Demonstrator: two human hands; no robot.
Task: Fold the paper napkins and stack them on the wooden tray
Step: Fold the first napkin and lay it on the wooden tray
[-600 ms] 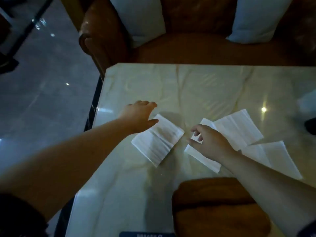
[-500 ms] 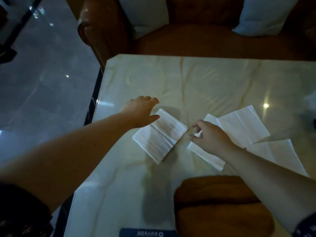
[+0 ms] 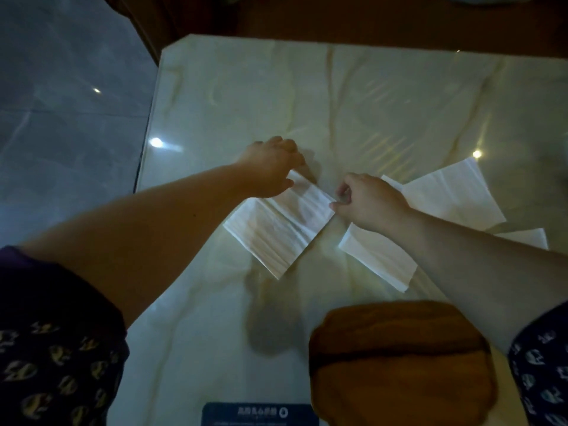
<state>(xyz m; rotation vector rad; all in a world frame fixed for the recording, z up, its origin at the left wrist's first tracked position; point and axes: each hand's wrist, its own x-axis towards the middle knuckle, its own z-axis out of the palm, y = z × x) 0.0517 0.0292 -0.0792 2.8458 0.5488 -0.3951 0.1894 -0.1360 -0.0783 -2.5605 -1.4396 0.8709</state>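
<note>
A white paper napkin [image 3: 276, 232] lies flat near the middle of the marble table [image 3: 353, 103]. My left hand [image 3: 270, 167] pinches its far left corner. My right hand [image 3: 368, 201] pinches its far right corner between thumb and forefinger. A second napkin [image 3: 378, 262] lies partly under my right forearm. A third, unfolded napkin [image 3: 448, 198] lies behind my right hand. An edge of another napkin [image 3: 528, 239] shows past my right arm. The wooden tray [image 3: 396, 364] sits at the near edge, to the right.
A dark label [image 3: 261, 415] is stuck at the table's near edge. A brown sofa [image 3: 368, 20] stands beyond the far edge. Grey tiled floor [image 3: 67, 103] lies past the table's left edge.
My right hand has left the second napkin and moved left onto the middle napkin's far right corner. My left hand has closed on its far left corner. The view has tilted down.
</note>
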